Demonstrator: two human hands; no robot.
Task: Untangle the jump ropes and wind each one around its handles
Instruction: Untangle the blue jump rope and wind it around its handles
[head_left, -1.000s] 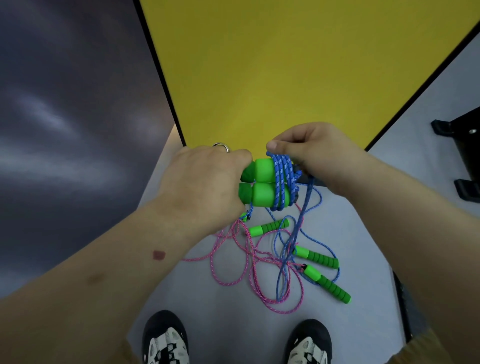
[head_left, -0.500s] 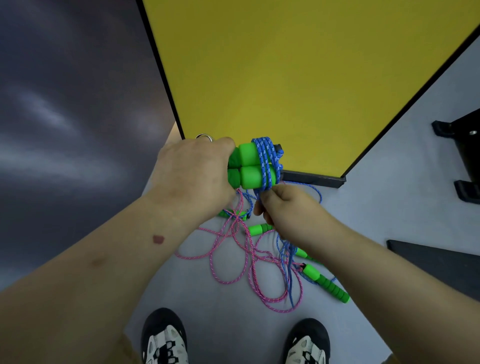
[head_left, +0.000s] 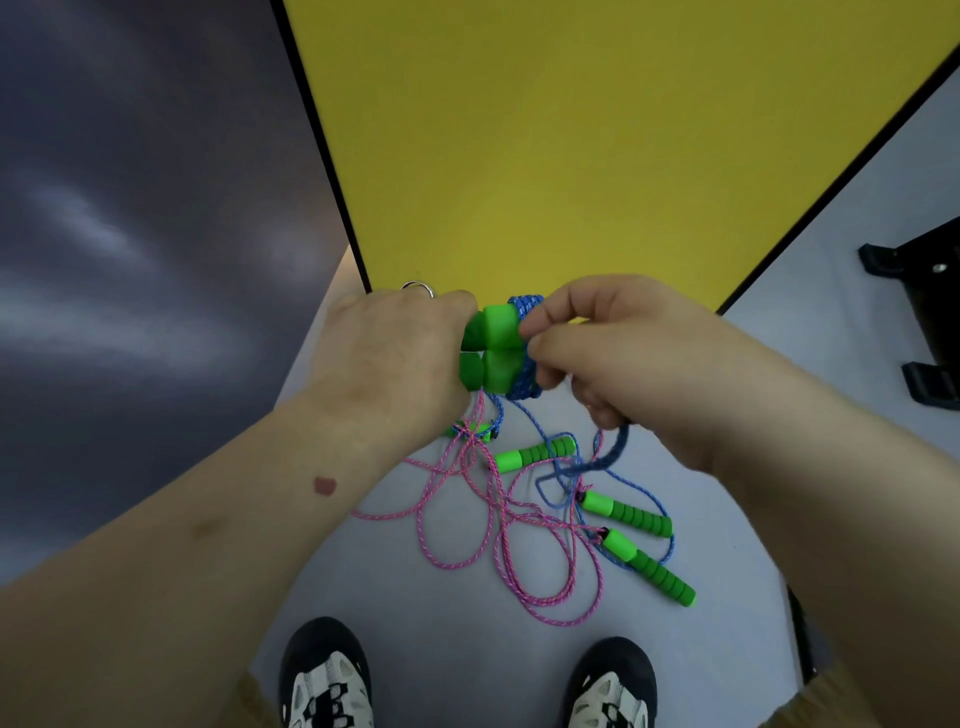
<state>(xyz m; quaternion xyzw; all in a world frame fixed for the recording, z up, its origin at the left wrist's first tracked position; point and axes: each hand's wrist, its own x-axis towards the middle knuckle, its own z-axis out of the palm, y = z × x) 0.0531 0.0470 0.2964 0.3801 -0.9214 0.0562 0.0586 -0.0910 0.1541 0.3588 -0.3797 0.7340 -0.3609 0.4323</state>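
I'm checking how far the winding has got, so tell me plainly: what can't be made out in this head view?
- Pair of handles: the left hand covers most of their length.
- Blue rope windings: the right hand hides their far side, so no turn count.
- Rope below the right hand: motion-blurred.
- Small handle on the floor: mostly hidden under pink rope and the left wrist.

Both forearms reach from the lower corners to the middle of the frame. The left hand (head_left: 395, 358) grips two green handles (head_left: 493, 353), fingers curled. The right hand (head_left: 618, 364) pinches the blue rope (head_left: 525, 374).
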